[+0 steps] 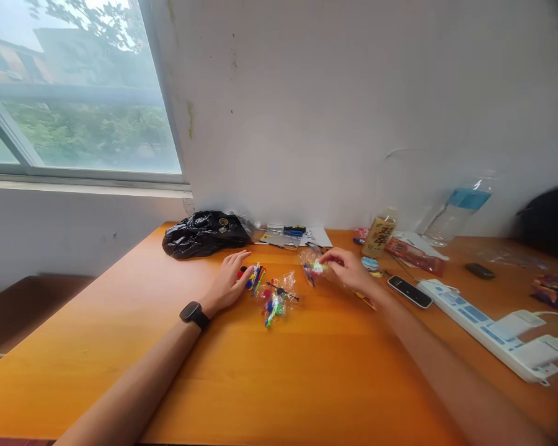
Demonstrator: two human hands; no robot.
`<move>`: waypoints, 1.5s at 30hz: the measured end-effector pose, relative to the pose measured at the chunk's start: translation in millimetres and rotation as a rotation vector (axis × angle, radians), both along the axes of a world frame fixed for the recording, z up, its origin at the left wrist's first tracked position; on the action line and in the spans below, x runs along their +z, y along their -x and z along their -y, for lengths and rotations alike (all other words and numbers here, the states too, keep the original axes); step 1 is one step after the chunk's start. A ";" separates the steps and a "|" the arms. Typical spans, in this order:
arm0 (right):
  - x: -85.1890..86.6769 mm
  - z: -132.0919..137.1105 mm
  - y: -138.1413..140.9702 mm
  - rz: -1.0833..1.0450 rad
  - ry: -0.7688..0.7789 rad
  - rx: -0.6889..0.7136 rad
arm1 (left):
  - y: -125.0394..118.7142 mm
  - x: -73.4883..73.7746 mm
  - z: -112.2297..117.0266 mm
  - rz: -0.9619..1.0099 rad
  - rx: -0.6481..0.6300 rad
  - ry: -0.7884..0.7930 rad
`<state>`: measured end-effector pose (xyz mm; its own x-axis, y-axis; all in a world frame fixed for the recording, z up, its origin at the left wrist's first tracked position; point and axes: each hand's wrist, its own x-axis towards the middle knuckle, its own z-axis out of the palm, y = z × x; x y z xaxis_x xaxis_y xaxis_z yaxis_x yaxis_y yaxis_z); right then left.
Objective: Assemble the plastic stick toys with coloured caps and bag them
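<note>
My left hand [230, 280] rests on the orange wooden table [279, 371], fingers stretched out, their tips touching a small cluster of coloured plastic pieces [255, 276]. A clear plastic bag of coloured pieces [277, 298] lies just right of that hand. My right hand [348, 266] is pinched on a second small clear bag with coloured pieces [312, 265], held just above the table. A black watch [194, 314] sits on my left wrist.
A black plastic bag [203, 233] lies by the wall. Papers with a blue screwdriver [294, 231], a drink bottle [379, 234], a tipped water bottle [456, 214], a phone [410, 291] and a white power strip [488, 328] fill the right side. A window [74, 93] is on the left.
</note>
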<state>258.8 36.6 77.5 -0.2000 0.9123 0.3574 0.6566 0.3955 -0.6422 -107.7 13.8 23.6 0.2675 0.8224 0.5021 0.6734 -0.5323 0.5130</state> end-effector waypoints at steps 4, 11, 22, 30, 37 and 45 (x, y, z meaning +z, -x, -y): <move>-22.2 45.9 -29.6 0.297 -0.091 -0.082 | -19.6 24.4 22.9 -0.144 -0.176 -0.113; -50.2 94.8 -44.1 0.546 -0.071 -0.077 | -71.4 16.6 58.4 -0.278 -0.392 -0.003; -24.5 123.1 -50.5 0.473 -0.172 -0.183 | -115.1 -6.2 60.0 -0.208 -0.339 -0.042; -47.0 80.4 -13.9 0.659 0.034 -0.063 | -131.7 -18.0 41.6 -0.165 -0.134 -0.017; -31.5 53.2 -88.9 0.579 -0.038 -0.343 | -123.8 -14.6 40.9 -0.178 -0.044 0.049; -44.1 46.1 -143.4 0.748 0.320 -0.628 | -121.4 -11.6 41.4 -0.144 0.053 0.100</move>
<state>402.2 -9.5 33.5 0.2743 0.9599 0.0586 0.9615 -0.2749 0.0013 13.7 -27.6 12.1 0.2854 0.8814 0.3765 0.7699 -0.4448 0.4575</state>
